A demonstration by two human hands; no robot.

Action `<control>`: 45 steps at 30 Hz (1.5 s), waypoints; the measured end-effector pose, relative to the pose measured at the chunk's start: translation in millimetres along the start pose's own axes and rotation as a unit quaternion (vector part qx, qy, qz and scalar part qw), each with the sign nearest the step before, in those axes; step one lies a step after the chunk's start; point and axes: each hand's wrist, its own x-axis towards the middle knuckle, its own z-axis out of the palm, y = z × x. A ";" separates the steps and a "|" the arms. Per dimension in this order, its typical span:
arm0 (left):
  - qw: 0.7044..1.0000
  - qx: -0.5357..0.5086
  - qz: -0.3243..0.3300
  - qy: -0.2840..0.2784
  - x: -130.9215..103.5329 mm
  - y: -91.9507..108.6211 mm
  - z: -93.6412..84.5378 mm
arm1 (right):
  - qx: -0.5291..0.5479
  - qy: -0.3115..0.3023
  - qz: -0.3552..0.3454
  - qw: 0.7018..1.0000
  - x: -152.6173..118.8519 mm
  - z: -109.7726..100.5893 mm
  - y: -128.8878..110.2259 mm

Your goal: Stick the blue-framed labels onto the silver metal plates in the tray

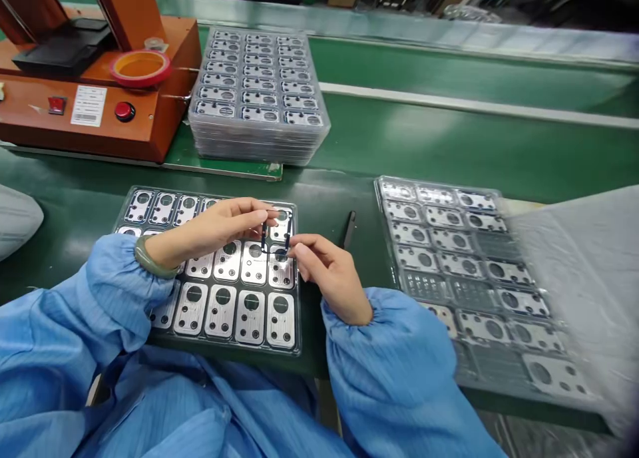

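Note:
Between my hands, above the right side of a clear tray (pixel 298 311) of silver metal plates, is a thin dark rectangular frame (pixel 288 235). My left hand (pixel 224 222) pinches its upper left part with thumb and fingers. At its lower right, the fingertips of my right hand (pixel 332 268) close on the edge. Each silver plate (pixel 280 318) in the tray has one large round opening and smaller dark holes. My left forearm and hand hide part of the tray's upper and left areas.
A stack of clear trays (pixel 259 135) stands behind. At the back left is an orange machine (pixel 120 125) with a red tape roll (pixel 140 68). A dark stick-like tool (pixel 349 229) lies right of my hands, near another tray (pixel 389 235) partly under translucent sheeting (pixel 589 265).

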 end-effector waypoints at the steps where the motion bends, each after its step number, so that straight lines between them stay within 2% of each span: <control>1: 1.000 -0.001 -0.004 -0.002 -0.3 0.0 -0.8 | -0.002 0.006 0.004 1.000 0.8 0.9 -0.8; 6: 1.000 0.010 -0.017 -0.016 0.2 -2.4 -4.8 | -0.011 0.016 0.015 1.000 3.3 4.7 -1.7; 12: 0.998 0.056 0.001 -0.022 0.5 -4.4 -5.7 | -0.022 0.008 0.001 1.000 1.0 6.7 0.3; 15: 0.986 0.162 0.045 0.009 -3.9 -1.4 -4.7 | -0.051 0.032 -0.025 0.998 -1.0 6.4 1.6; 18: 0.957 0.263 0.110 0.041 -9.5 -0.8 -4.0 | -0.075 0.067 -0.051 0.994 -2.6 6.7 1.2; 21: 0.950 0.268 0.150 0.047 -12.3 -3.1 -3.3 | -0.088 0.094 -0.067 0.989 -3.2 7.4 -0.1; 23: 0.949 0.264 0.159 0.071 -11.7 -4.3 -2.6 | -0.090 0.108 -0.072 0.987 -3.0 7.5 -0.4; 26: 0.952 0.266 0.120 0.096 -8.8 -4.1 -0.5 | -0.079 0.118 -0.075 0.987 -2.0 6.7 -0.2; 31: 0.961 0.263 0.054 0.064 -5.9 -2.1 5.7 | -0.051 0.104 -0.067 0.991 -1.7 6.0 -1.9; 39: 0.971 0.235 0.020 0.040 -5.2 -4.5 8.4 | -0.048 0.080 -0.059 0.994 -2.8 6.8 -2.6; 45: 0.968 0.243 0.018 0.052 -5.0 -5.5 9.5 | -0.049 0.071 -0.050 0.995 -1.6 6.5 -1.4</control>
